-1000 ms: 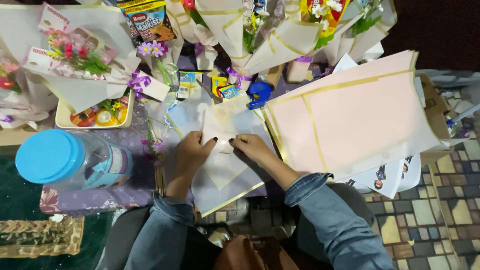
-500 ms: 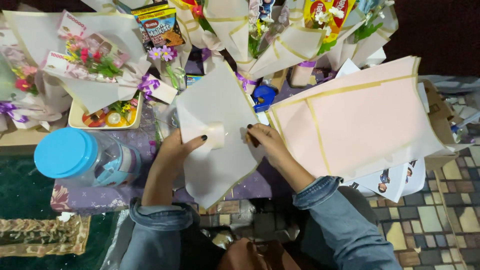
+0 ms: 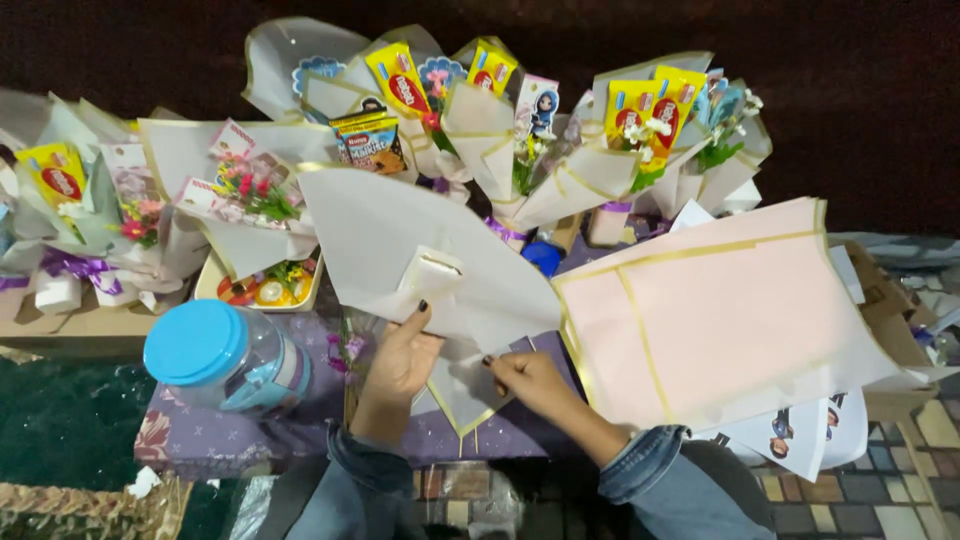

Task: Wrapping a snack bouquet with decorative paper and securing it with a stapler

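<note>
Your left hand (image 3: 400,358) is closed on a sheet of white wrapping paper (image 3: 400,235), fingers curled under it and the thumb pressed up against a small folded bit near the sheet's middle. Your right hand (image 3: 528,378) sits just beside it, pinching the same sheet lower down, near its gold-edged bottom corner. Both hands hold the paper lifted off the worktop (image 3: 200,440), which has a purple patterned cover, so the sheet fans up and away from you, tilted toward the left.

Just right of your right hand lies a stack of pink paper (image 3: 720,310) with gold borders, touching the white sheet's edge. Below that stack, white printed sheets (image 3: 800,440) stick out over the tiled floor (image 3: 930,460).

Left of your left hand, a clear plastic jar with a blue lid (image 3: 195,345) lies tipped on the worktop. Beyond it rests a shallow tray (image 3: 262,285) with small colourful bits inside.

Farther out, past the lifted sheet, a row of wrapped bouquets (image 3: 520,140) stands against the dark background, each in white gold-trimmed paper with snack packets and little flowers tucked in. More bouquets (image 3: 90,210) with purple ribbon crowd the far left.
</note>
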